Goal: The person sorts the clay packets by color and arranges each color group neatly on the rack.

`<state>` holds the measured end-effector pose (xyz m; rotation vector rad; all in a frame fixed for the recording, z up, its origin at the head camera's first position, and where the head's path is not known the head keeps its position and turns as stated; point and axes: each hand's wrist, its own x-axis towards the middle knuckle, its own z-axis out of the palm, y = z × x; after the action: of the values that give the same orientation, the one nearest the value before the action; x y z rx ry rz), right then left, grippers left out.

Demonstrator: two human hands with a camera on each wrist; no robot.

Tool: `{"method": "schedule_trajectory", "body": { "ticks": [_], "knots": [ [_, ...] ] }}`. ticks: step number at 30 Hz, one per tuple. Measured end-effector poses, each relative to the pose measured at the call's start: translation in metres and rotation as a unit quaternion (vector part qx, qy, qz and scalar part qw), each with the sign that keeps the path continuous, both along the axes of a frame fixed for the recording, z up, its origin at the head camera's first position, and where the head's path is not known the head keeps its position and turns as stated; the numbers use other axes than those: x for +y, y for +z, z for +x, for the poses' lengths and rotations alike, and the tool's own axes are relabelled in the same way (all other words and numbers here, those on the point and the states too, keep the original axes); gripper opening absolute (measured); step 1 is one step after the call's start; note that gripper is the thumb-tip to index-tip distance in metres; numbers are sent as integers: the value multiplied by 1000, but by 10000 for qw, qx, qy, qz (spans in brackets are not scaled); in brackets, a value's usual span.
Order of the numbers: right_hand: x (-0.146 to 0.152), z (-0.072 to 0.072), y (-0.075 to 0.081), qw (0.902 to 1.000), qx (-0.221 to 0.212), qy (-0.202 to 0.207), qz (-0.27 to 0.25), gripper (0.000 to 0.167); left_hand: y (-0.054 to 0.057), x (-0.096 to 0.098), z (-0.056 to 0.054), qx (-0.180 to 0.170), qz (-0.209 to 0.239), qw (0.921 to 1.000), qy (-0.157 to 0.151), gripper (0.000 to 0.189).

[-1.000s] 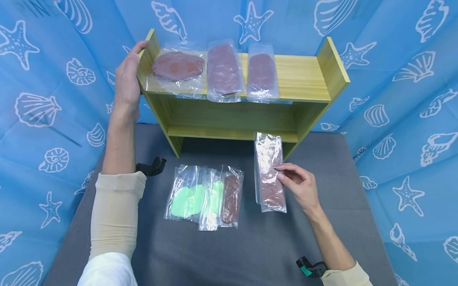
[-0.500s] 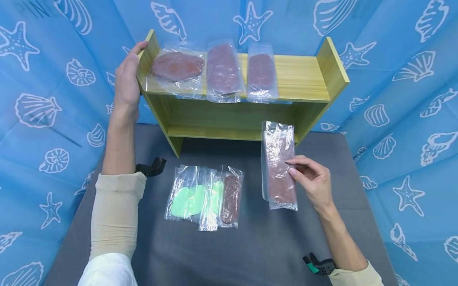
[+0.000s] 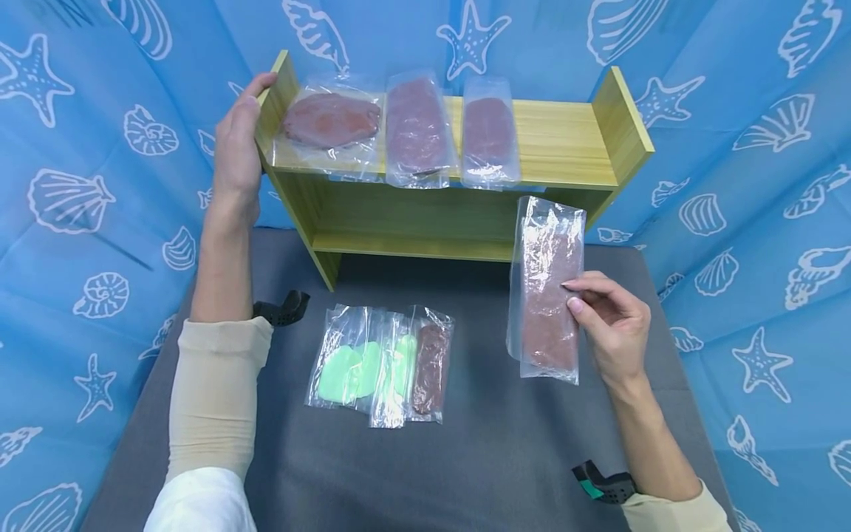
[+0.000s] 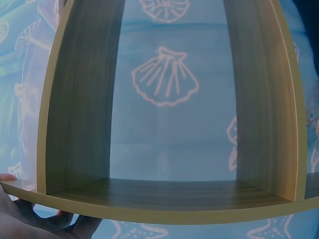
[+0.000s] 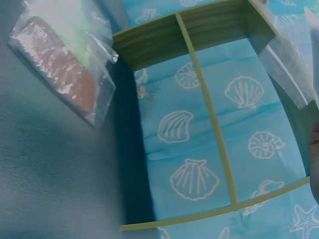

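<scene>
My right hand [image 3: 614, 325] pinches the right edge of a clear plastic bag [image 3: 550, 303] between thumb and fingers. Inside is a flat reddish-brown slab, and a second clear layer shows behind the left edge. The bag is held up before the right end of a two-tier wooden shelf [image 3: 565, 144]. At the shelf's upper left, my left hand [image 3: 238, 151] grips the side panel; the left wrist view shows fingers [image 4: 60, 219] around that board. Three bagged brown pieces lie on the top tier: an oval one [image 3: 332, 120], a long one [image 3: 417, 125] and a narrower one [image 3: 489, 129].
On the grey tabletop [image 3: 465, 473], overlapping clear bags with light green pieces [image 3: 349, 373] lie beside a bagged brown strip [image 3: 431, 369]. A blue curtain [image 3: 731, 222] with white shells and starfish hangs behind and at both sides.
My right hand has carried the bag up and to the right, from low in front of the shelf to its right end. My left hand keeps its grip on the shelf.
</scene>
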<state>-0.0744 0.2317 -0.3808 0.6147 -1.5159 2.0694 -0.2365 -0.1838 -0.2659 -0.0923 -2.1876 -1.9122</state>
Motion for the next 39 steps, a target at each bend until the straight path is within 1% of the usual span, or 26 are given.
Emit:
{"method": "schedule_trajectory", "body": {
  "ticks": [7,11,14,18,21,24,29,32,35,39],
  "knots": [
    [0,-2,15,9980,348,-162,-499,13,0,0,0,-44,-36,10000,21,46],
    [0,-2,24,9955,513,-187,-778,13,1,0,-1,-90,-98,9999,43,46],
    [-2,-2,32,9925,612,-313,-1015,14,0,0,-1,-94,-123,9999,34,46],
    [-5,-3,44,9892,703,-511,-1180,15,0,0,1,-49,-92,9999,-10,46],
    [-6,-4,53,9884,708,-531,-1235,16,1,0,2,-41,-41,10000,-26,47],
    [-5,-6,63,9897,635,-496,-1184,16,3,1,2,-65,-3,10000,-31,47],
    [-3,-11,79,9934,480,-471,-931,14,3,1,2,-113,-9,9999,-23,46],
    [-2,-15,89,9945,432,-572,-764,14,1,1,1,-90,3,10000,-32,46],
    [1,-19,98,9959,277,-718,-472,15,0,0,0,-56,6,10000,-41,46],
    [7,-28,109,9960,-136,-876,147,16,0,-1,0,-42,-1,10000,-19,46]
  ]
}}
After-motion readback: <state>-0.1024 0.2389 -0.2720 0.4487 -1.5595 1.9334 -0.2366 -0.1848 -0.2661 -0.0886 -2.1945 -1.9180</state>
